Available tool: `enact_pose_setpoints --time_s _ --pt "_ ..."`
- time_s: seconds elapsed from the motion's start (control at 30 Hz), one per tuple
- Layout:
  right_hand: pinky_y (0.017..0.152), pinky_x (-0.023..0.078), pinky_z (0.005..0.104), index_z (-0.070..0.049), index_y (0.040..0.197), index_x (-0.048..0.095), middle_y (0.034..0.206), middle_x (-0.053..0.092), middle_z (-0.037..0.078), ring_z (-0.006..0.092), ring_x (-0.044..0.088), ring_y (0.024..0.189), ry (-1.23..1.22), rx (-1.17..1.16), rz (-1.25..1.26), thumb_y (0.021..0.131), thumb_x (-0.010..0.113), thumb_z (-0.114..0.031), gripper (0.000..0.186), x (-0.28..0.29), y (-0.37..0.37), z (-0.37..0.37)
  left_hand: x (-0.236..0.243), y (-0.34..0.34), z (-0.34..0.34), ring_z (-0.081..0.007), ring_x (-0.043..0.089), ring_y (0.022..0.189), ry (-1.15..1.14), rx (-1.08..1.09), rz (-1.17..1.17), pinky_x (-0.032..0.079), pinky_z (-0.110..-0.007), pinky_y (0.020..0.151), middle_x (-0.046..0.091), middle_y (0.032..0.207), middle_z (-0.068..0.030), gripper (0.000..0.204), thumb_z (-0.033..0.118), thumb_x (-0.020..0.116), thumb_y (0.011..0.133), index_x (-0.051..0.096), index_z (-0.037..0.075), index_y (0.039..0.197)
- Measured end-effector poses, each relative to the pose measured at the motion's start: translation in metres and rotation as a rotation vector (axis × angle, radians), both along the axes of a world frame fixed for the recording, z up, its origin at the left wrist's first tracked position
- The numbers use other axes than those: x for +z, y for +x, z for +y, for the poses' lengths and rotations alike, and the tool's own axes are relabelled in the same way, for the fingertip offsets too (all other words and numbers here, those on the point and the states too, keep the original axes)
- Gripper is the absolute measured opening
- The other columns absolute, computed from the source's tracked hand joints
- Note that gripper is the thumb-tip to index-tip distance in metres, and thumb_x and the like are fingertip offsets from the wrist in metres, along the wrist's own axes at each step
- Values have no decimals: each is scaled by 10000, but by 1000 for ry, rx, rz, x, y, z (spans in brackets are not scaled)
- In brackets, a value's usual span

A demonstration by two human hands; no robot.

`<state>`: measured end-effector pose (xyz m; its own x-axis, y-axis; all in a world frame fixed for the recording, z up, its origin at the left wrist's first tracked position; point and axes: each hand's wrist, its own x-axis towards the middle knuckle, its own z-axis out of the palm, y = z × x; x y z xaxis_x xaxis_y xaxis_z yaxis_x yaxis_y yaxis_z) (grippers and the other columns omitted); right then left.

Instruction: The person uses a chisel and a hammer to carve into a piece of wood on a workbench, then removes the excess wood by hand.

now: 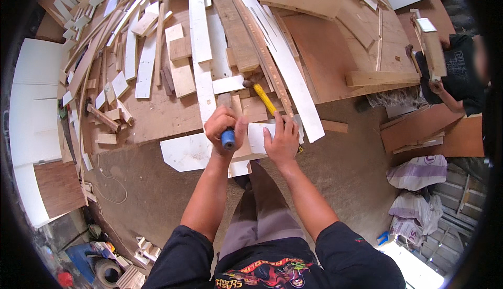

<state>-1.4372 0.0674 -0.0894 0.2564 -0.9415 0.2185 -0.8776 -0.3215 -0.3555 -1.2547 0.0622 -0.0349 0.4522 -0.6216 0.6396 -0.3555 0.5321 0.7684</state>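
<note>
The left hand (224, 126) is closing tight around the blue grip of a hammer (264, 99), whose yellow shaft is running up and to the right to a dark head lying among the boards. The right hand (283, 141) is lying flat, fingers spread, pressing down on a small white board piece (259, 136) that is resting at the near edge of the wood pile, just beside the hammer hand. By the look of it, the person is steadying the piece for a hammer stroke; the next move seems to call for keeping the pressing fingers clear of the hammer's path and the piece from sliding. Long white and brown planks (285, 74) are crowding the space beyond the hands, so room for a swing is lying mostly upward and toward the body. A larger white panel (183, 153) is jutting out to the left, over the bare floor (157, 194). At the right, another person (461, 79) is working on a wooden frame, well apart.
</note>
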Motion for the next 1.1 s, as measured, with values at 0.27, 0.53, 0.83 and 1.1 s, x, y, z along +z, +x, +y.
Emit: enact_pose_setpoints --time_s 0.27,0.53,0.83,1.1 --pt "850 550 441 -68 1387 568 1226 566 89 299 593 1053 -54 -14 72 889 735 -284 568 -2 -1 -4 -4 4 2 -209 474 517 10 -59 -60 367 -327 503 526 594 -74 328 -41 753 771 474 48 624" --pt "829 560 414 -32 1317 583 1070 632 118 301 622 1027 79 -34 89 947 673 -209 420 12 -2 -18 -3 -3 8 -193 519 534 -15 -125 -113 421 -318 528 540 607 -80 337 -92 677 824 436 40 628" --pt "873 523 507 -14 1293 581 1125 656 221 408 646 1034 275 -87 -228 1035 568 -247 348 37 4 -6 -8 1 10 -210 488 530 -38 -89 -173 391 -315 518 526 601 -84 318 -97 705 783 458 30 629" --pt "830 531 495 4 1219 603 1083 693 239 427 682 968 326 -89 -395 988 653 -299 384 47 -13 20 9 -9 28 -224 498 519 -55 -91 -114 376 -339 495 509 585 -71 312 -100 717 735 472 55 620"
